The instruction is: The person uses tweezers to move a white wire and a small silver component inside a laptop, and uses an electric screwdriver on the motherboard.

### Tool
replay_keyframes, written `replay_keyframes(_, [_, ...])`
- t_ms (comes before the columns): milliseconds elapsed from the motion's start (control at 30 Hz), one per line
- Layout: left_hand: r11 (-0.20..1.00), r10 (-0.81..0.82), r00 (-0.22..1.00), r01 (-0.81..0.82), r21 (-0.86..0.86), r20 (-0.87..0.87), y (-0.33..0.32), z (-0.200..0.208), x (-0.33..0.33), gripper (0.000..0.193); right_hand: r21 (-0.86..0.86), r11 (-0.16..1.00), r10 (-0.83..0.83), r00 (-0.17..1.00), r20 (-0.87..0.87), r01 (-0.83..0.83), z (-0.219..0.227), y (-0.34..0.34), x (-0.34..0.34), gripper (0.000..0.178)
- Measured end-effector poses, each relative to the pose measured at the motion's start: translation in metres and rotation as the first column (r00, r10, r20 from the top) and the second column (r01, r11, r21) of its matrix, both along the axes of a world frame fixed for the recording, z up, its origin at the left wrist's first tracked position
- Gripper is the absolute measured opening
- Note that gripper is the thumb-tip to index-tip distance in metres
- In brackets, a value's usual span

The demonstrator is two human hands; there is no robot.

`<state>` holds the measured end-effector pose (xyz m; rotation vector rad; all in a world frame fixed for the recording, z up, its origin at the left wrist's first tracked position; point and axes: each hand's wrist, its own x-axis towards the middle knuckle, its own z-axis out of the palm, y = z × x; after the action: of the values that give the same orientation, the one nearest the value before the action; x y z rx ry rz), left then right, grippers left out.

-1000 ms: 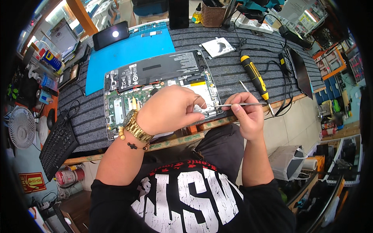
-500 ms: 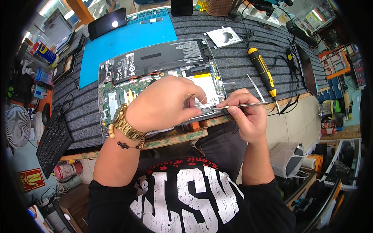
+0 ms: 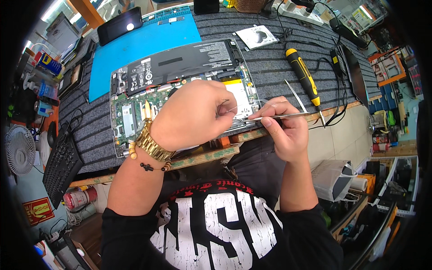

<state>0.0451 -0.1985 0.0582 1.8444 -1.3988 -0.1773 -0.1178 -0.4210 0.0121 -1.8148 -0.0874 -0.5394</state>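
Observation:
An opened laptop base (image 3: 123, 100) lies in front of me, its black battery (image 3: 189, 63) and green circuit board showing. My left hand (image 3: 193, 117), with a gold watch on the wrist, reaches over the board. Its thumb and forefinger are pinched together at the laptop's near right corner; a thin strand shows by them, too fine to name. In my right hand (image 3: 288, 130) is a pair of metal tweezers (image 3: 283, 116), held between thumb and fingers. The tips point left, close to my left fingertips. Part of the board is hidden under my left hand.
Right of the laptop lie a yellow-black screwdriver (image 3: 303, 74) and a thin pointed metal tool (image 3: 294, 94). A small hard drive (image 3: 256, 37) and cables sit behind. A blue mat (image 3: 108, 67) with a phone (image 3: 119, 27) is at the far left, a keyboard (image 3: 60, 162) nearer.
My left thumb and forefinger have closed together. My right hand with the tweezers has moved slightly up and left. The whole view has shifted a little.

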Motion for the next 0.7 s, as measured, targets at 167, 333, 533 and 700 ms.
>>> replay_keyframes(167, [0.997,-0.007,0.997,0.002,0.071,0.071,0.0025,0.0011,0.0006,0.006,0.001,1.000,0.004,1.000,0.020,-0.004,0.0013,0.0011,0.0003,0.010])
replay_keyframes(333, [1.000,0.006,1.000,-0.006,0.023,0.012,-0.0012,0.0020,-0.0019,0.007,-0.024,1.000,-0.008,1.000,0.010,0.008,0.0038,0.0010,0.0017,0.010])
replay_keyframes(533, [0.998,-0.053,0.999,0.053,0.021,0.012,0.0018,-0.0007,0.0017,0.013,-0.065,0.997,-0.038,0.999,-0.012,0.037,0.0070,0.0016,0.0039,0.012])
replay_keyframes(700, [0.998,-0.061,0.997,0.060,0.013,0.040,0.0018,0.0010,0.0012,0.015,-0.089,0.995,-0.049,0.999,-0.012,0.048,0.0080,0.0033,0.0046,0.011])
